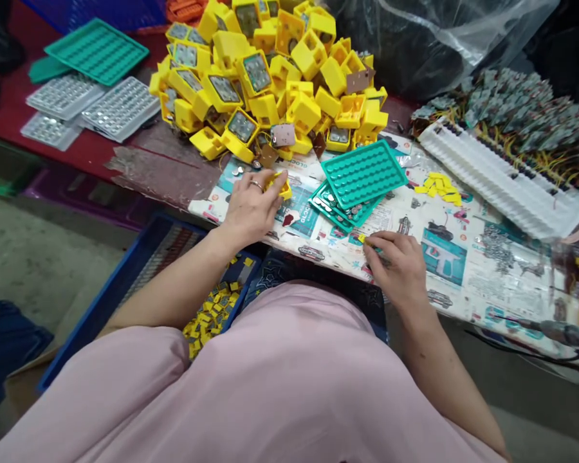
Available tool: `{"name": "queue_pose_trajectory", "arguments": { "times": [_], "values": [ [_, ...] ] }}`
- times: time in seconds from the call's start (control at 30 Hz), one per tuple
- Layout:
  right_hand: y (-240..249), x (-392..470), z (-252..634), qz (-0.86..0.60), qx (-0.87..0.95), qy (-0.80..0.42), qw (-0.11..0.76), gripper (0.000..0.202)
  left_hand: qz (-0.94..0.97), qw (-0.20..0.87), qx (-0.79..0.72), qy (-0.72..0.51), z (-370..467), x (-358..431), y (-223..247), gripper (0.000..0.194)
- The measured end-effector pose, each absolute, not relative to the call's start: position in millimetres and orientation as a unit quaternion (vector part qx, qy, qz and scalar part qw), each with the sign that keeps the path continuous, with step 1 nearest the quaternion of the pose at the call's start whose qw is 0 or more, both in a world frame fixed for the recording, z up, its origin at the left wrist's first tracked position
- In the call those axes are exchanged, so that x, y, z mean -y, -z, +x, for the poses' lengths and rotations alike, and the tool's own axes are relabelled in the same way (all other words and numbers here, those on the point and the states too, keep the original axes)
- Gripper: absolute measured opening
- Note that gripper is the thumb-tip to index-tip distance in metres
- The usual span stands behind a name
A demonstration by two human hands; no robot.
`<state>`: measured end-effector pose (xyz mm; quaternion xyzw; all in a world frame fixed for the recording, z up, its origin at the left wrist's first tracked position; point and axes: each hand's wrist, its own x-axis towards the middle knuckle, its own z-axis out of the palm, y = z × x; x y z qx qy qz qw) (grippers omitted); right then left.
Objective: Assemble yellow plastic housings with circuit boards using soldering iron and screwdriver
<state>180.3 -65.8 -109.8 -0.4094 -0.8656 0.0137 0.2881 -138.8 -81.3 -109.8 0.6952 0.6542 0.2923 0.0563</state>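
Observation:
My left hand (pixel 253 206) is closed around a yellow housing (pixel 284 186) on the printed sheet, just below the big pile of yellow housings (pixel 265 83). Between thumb and fingertips, my right hand (pixel 396 260) pinches a small yellow piece (pixel 361 238) near the table's front edge. Two or more green trays lie between my hands; the upper green tray (pixel 364 173) is tilted across a lower one (pixel 340 215) that holds small round metal parts. Several flat yellow pieces (pixel 439 188) lie to the right of the trays.
A white rack (pixel 506 180) with wired parts stands at the right. Small metal parts (pixel 502 247) and a screwdriver-like tool (pixel 554 331) lie nearer. Blister trays (pixel 120 106) and a green tray (pixel 96 50) are at the left. A blue crate (pixel 125 276) sits below the table edge.

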Motion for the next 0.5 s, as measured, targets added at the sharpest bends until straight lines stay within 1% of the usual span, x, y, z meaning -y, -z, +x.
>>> {"name": "queue_pose_trajectory", "arguments": {
  "times": [0.03,0.07,0.2,0.27,0.37,0.43,0.5],
  "values": [
    [110,66,180,-0.412,0.865,-0.016,0.285,0.01,0.704,0.076,-0.652,-0.273,-140,79,113,0.075],
    [110,66,180,-0.414,0.865,-0.019,0.282,0.01,0.701,0.095,-0.647,-0.286,-141,77,116,0.075],
    [104,69,179,-0.415,0.86,-0.029,0.295,0.011,0.591,0.198,-0.613,-0.486,-146,73,121,0.067],
    [97,70,171,-0.408,0.851,-0.024,0.329,0.011,0.493,0.263,-0.584,-0.59,-145,74,117,0.056],
    [84,68,141,-0.355,0.86,-0.036,0.366,0.012,0.331,0.349,-0.51,-0.713,-138,76,103,0.031],
    [77,63,107,-0.3,0.894,-0.057,0.329,0.013,0.237,0.397,-0.474,-0.749,-133,78,90,0.032],
    [71,54,67,-0.275,0.932,-0.066,0.228,0.023,0.163,0.435,-0.465,-0.753,-131,81,77,0.036]
  ]
}}
